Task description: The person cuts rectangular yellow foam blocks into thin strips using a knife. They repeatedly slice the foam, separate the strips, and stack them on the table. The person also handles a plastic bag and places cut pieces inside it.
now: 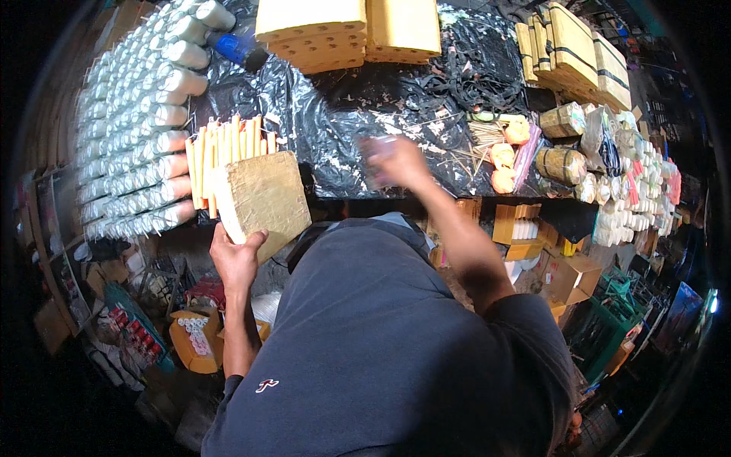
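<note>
My left hand [237, 257] grips the lower edge of a square, pale yellow block [267, 197], which is tilted up with its broad face towards me. Behind the block stand several orange candles [228, 143], some of them hidden by it. Over the black plastic sheet [337, 134], my right hand [397, 163] is blurred, and whether it holds anything cannot be made out. To its right lie thin sticks [468, 157] beside orange bundles [502, 163] and a pinkish bundle of thin strands [526, 157].
Rows of whitish cylinders with wicks [143, 131] fill the left side, near a blue cylindrical object [235, 48]. Yellow blocks with holes [320, 34] stand at the back. Black straps [468, 80] and strapped yellow blocks [571, 48] lie right. Cardboard boxes [571, 277] stand below.
</note>
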Tool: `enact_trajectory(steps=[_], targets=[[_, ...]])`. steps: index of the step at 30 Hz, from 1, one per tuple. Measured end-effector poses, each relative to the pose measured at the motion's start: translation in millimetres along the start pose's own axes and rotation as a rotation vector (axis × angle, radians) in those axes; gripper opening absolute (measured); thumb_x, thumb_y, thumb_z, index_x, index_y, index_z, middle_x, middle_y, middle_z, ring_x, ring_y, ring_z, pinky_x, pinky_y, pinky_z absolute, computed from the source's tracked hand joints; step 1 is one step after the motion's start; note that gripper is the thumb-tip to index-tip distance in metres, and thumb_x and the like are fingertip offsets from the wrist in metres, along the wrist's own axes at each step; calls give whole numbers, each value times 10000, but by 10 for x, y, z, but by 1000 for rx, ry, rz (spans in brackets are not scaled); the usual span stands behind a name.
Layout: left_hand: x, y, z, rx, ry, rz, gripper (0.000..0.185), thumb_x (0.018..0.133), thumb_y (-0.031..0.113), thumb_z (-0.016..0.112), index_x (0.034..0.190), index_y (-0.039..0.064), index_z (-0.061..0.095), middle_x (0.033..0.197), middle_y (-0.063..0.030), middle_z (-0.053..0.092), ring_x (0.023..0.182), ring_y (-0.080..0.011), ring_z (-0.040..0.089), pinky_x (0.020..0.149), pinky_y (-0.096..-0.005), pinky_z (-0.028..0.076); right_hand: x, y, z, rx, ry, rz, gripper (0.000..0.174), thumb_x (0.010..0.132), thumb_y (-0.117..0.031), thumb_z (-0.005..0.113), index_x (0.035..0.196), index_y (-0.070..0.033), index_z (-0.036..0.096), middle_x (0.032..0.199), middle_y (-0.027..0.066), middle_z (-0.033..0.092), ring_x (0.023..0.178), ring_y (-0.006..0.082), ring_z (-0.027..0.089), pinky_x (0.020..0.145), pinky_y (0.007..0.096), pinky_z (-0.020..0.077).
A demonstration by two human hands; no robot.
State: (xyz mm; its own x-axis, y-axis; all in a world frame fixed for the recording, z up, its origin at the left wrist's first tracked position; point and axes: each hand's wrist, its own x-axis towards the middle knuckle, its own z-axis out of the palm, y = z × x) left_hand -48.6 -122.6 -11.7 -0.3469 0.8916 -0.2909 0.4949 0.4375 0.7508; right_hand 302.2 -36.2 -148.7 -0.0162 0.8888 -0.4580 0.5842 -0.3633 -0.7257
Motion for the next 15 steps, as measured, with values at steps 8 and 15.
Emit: enact_trajectory(steps=[8, 15], targets=[[-65, -260, -148, -9, 14, -47, 367, 751, 59, 841, 1055, -56, 671, 948, -111, 750, 829, -158, 677, 784, -321, 551, 768, 53, 915, -233, -148, 24, 306, 807, -272, 797, 1020, -53, 794, 985, 223, 776, 931, 373, 761, 860, 462, 597], [-119, -351, -200, -29, 26, -48, 360, 754, 59, 838, 1052, -53, 671, 933, -115, 753, 832, -159, 685, 785, -319, 555, 584, 50, -174, -248, 163, 94, 374, 843, -332, 799, 1073, -42, 747, 1020, 217, 780, 939, 336, 778, 843, 458, 608]])
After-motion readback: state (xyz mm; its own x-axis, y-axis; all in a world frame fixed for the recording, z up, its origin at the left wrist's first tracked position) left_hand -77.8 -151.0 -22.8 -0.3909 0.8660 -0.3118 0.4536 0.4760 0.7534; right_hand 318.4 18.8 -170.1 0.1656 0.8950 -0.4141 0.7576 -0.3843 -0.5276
